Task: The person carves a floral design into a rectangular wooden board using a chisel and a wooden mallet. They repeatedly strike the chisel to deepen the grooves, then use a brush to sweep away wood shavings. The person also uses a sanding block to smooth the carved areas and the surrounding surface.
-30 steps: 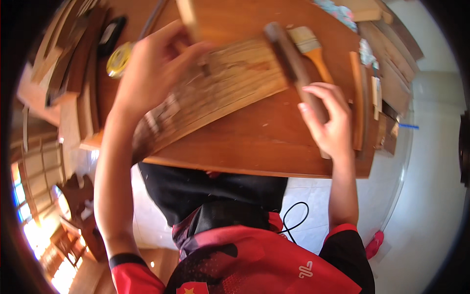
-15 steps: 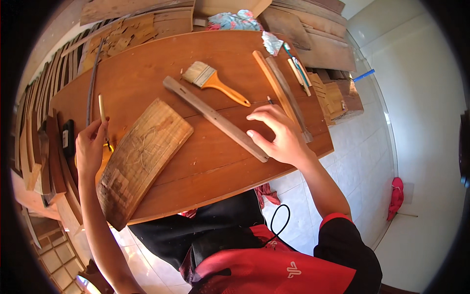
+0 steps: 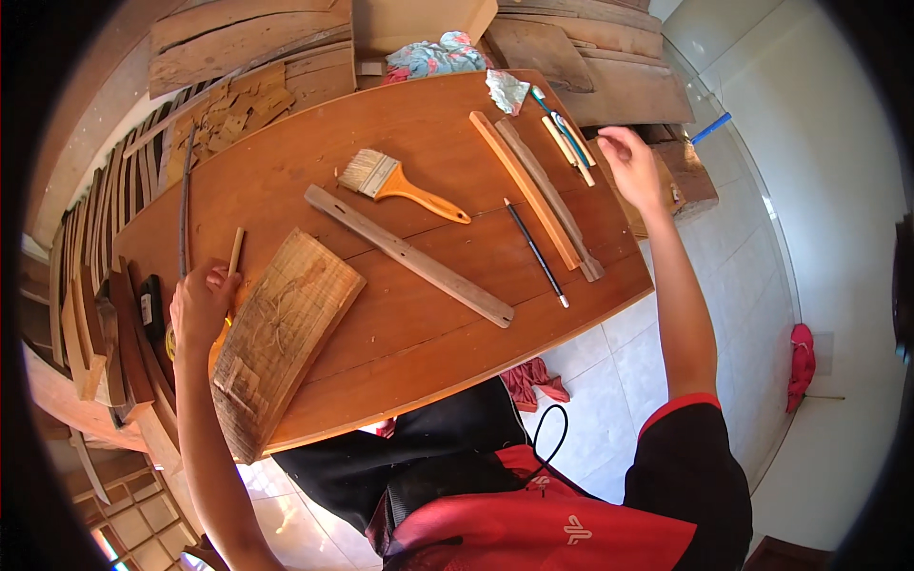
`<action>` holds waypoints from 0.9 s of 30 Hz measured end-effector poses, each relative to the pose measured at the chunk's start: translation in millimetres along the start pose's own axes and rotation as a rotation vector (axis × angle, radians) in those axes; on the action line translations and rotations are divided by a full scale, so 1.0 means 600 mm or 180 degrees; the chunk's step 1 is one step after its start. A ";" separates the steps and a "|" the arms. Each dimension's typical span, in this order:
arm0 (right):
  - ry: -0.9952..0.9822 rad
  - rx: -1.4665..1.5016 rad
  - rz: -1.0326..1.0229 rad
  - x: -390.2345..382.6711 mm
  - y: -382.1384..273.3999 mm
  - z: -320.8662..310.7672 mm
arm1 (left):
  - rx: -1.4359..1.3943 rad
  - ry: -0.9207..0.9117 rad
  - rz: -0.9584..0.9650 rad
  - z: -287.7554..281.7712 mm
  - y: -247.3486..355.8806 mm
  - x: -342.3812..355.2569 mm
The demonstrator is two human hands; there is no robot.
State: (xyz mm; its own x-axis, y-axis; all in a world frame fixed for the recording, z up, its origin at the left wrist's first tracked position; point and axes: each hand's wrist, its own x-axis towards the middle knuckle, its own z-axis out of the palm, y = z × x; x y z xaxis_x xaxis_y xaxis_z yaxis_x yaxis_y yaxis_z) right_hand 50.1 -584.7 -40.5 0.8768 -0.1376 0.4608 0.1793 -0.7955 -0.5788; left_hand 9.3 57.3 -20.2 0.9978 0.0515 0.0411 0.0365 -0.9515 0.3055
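Observation:
At the table's left side, my left hand is closed round a slim tool whose pale wooden handle sticks up past the fingers. The hand hides its lower end. Beside it lies a thick wooden board with curved lines carved or drawn on its face. My right hand hovers by the far right edge, fingers loosely bent, nothing seen in it. Closest to it are two pale wooden-handled tools and a teal and white pen-like tool. A dark pencil lies on the right part of the table.
A wide paintbrush and a dark wooden strip occupy the middle of the table. Two more strips, one orange-brown, lie at right. Crumpled paper sits at the far edge. Stacked planks stand behind, more at left.
My right hand has moved away to the far right, uncovering the pencil. My left hand has shifted slightly right and nearer, still holding the tool, whose handle now leans right.

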 end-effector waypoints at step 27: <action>-0.0225 0.1103 0.0651 0.058 0.002 0.014 | -0.0919 0.0550 0.0290 -0.099 0.086 -0.166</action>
State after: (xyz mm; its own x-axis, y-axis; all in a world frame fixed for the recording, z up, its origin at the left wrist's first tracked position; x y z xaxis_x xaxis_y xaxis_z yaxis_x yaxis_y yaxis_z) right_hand 84.8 -585.7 -30.8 0.9363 -0.2219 0.2723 0.1272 -0.5085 -0.8516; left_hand -91.6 21.1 47.6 0.9713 0.0442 0.2335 -0.0941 -0.8307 0.5487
